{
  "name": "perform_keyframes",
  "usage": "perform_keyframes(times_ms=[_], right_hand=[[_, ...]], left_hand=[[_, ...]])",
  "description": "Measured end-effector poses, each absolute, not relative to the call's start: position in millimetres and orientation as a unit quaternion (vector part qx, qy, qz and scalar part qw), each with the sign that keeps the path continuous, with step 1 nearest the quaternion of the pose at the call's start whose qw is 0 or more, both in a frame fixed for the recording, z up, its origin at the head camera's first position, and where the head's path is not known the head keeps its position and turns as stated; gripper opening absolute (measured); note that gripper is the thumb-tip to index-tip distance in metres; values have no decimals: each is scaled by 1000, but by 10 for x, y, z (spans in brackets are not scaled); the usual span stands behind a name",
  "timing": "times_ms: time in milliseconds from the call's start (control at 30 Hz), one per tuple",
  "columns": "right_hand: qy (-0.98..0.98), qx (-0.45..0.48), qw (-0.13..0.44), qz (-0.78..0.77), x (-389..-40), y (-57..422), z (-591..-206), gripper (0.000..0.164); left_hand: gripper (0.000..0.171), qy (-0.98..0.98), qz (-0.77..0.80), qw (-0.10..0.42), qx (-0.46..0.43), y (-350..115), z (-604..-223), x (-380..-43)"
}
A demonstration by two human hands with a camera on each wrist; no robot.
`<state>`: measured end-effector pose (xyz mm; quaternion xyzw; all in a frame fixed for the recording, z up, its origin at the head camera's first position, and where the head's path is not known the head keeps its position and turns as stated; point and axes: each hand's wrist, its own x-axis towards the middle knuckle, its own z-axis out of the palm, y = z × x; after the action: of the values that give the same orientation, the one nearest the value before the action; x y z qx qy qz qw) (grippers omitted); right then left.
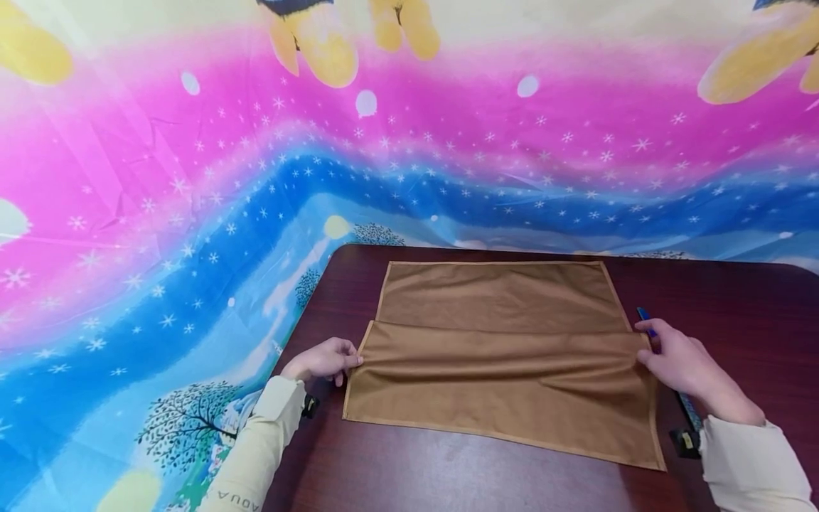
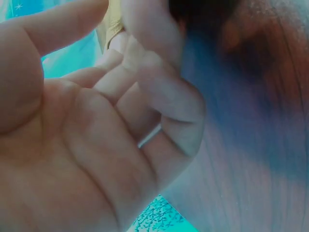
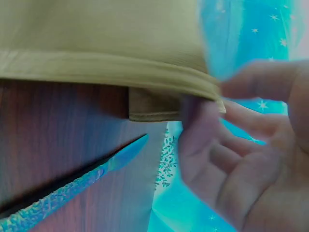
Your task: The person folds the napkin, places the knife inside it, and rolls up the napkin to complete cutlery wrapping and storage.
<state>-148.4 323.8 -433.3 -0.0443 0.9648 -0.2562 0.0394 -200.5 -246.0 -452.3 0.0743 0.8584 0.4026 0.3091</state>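
Observation:
A brown cloth (image 1: 499,398) with stitched hems is spread across the dark table, its near part doubled over the far part along a crosswise fold. At its left edge, my left hand (image 1: 328,359) pinches the hem between thumb and fingers; only a sliver of cloth (image 2: 114,21) shows in the left wrist view. My right hand (image 1: 687,366) pinches the opposite hem near the fold. In the right wrist view, thumb and forefinger grip the cloth (image 3: 106,38) by its corner area, and the hem is raised off the tabletop there. Creases run between both hands.
A slim blue knife-like tool (image 3: 128,153) with a patterned handle lies on the table (image 1: 441,469) beside the right hand, partly hidden by it in the head view. A printed pink and blue sheet (image 1: 448,156) hangs behind and left of the table.

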Motion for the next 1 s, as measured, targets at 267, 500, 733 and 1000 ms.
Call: perform_keyframes(times_ms=[267,500,733,1000], right_hand=[[959,-52,80,-266,-1437,3268,-4316,50],[951,-70,119,-278,-1385,3353,-4274,47],[922,-102,198,-316,-1348,3445,-4270,44],[911,-86,228,-334,-1323,3457,-4234,29]], left_hand=[[15,859,398,307,92,-2476,-4462,-2001],[15,844,375,362,124,-2530,-4413,-1987],[13,810,352,448,139,-2524,-4419,-1932],[14,829,300,454,130,-2490,-4399,-1912]])
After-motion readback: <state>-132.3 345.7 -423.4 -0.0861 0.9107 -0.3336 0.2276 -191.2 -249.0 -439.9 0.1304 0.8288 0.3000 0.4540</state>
